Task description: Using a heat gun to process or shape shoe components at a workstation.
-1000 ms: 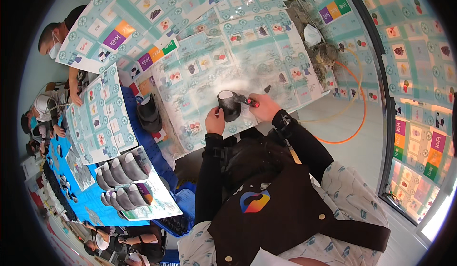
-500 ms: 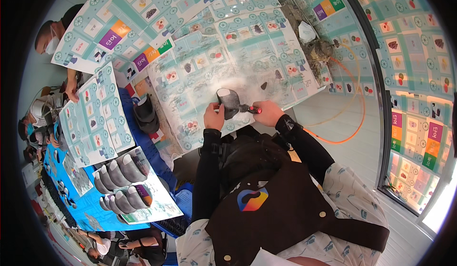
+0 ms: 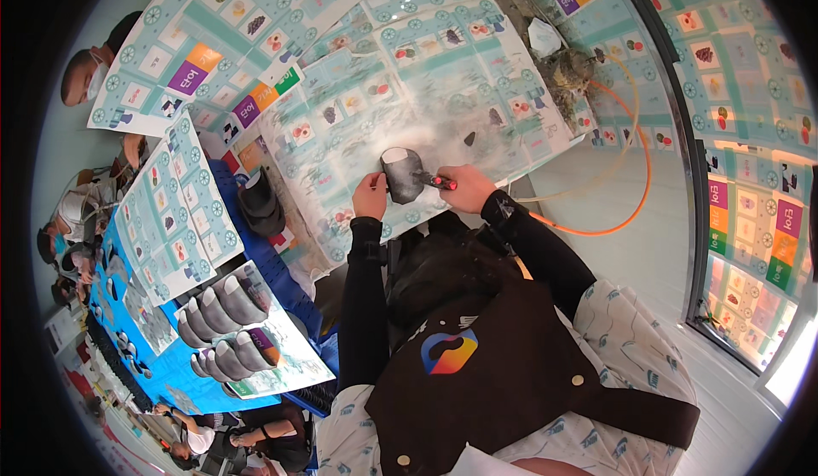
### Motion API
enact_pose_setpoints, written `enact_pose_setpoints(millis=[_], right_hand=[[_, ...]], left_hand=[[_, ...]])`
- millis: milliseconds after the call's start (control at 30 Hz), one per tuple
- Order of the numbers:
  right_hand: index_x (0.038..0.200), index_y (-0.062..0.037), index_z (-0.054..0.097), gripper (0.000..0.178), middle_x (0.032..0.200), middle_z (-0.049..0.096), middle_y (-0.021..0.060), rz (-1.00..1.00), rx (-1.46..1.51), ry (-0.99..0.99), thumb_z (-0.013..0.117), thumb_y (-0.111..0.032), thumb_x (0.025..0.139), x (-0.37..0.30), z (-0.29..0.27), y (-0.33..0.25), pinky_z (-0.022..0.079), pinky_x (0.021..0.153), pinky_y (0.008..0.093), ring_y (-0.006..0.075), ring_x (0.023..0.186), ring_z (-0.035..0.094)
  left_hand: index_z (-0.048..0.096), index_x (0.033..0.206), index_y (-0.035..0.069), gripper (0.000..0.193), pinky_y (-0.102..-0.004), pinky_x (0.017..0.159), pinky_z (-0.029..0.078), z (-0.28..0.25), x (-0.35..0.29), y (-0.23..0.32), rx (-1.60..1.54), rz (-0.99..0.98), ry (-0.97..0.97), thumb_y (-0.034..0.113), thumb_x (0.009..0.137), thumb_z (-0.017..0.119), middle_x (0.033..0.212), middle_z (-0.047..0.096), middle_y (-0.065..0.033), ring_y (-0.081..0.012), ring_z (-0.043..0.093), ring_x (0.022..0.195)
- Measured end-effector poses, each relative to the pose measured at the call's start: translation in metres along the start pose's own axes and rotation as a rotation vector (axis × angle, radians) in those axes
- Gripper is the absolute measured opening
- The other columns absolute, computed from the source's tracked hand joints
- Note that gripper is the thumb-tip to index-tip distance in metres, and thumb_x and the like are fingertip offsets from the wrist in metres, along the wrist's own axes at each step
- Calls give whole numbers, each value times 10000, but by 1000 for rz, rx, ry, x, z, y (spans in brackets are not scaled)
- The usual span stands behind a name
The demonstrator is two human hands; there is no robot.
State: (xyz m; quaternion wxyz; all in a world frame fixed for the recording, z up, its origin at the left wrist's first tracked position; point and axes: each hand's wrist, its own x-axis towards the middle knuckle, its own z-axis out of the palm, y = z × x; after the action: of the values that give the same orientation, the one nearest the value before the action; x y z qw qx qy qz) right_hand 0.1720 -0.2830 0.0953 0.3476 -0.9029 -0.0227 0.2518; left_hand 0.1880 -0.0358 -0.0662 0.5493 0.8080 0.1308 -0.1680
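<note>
My left hand (image 3: 370, 195) grips the left side of a dark grey, rounded, shoe-like piece (image 3: 404, 182) with a pale oval patch at its top. The piece is tilted just over the near part of the paper-covered table (image 3: 332, 246). My right hand (image 3: 467, 189) is closed round a small black tool with red parts (image 3: 438, 181). The tool's far end meets or overlaps the piece's right side; whether they touch I cannot tell. Beyond my right hand, a small dark scrap (image 3: 469, 138) lies on the paper.
Similar dark pieces stand in rows (image 3: 223, 310) on a sheet at lower left, and others are stacked (image 3: 261, 205) left of the table. A blue crate (image 3: 294, 284) sits between. An orange hose (image 3: 650, 165) loops at right. A masked person (image 3: 92, 80) is at far left.
Both hands, with the piece and the tool, have shifted slightly left and up in the picture. The tool has come closer over the piece. The person's hand at far left has moved up.
</note>
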Motion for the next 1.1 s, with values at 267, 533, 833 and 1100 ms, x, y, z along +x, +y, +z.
enact_pose_setpoints(millis=[267, 533, 833, 1100], right_hand=[[923, -40, 694, 236, 870, 677, 252, 26, -70, -66, 582, -200, 791, 1, -7, 7, 506, 815, 534, 457, 896, 641], [937, -38, 693, 232, 865, 679, 248, 101, -56, 103, 583, -184, 796, -3, -11, -2, 505, 806, 534, 466, 869, 637], [957, 13, 674, 319, 915, 657, 290, 146, 289, -75, 588, -242, 785, 8, 0, -22, 481, 813, 532, 486, 923, 612], [946, 8, 689, 293, 915, 671, 285, 179, 297, 93, 543, -195, 793, 41, 21, -1, 491, 833, 532, 481, 925, 624]], left_hand=[[695, 1109, -10, 327, -311, 689, 555, 2, -1, 4, 45, 60, 23, 270, 942, 693, 911, 752, -116, -191, 731, 763], [703, 1064, 2, 456, -350, 749, 544, 4, -12, 43, 186, 34, 38, 382, 830, 800, 901, 751, -119, -223, 706, 792], [725, 1105, -14, 302, -303, 705, 560, -3, 6, -2, 171, -24, 90, 221, 916, 722, 914, 764, -129, -178, 724, 746], [679, 1198, -12, 371, -279, 671, 550, -39, -7, -2, 41, -112, -5, 286, 978, 653, 982, 756, -109, -165, 711, 791]])
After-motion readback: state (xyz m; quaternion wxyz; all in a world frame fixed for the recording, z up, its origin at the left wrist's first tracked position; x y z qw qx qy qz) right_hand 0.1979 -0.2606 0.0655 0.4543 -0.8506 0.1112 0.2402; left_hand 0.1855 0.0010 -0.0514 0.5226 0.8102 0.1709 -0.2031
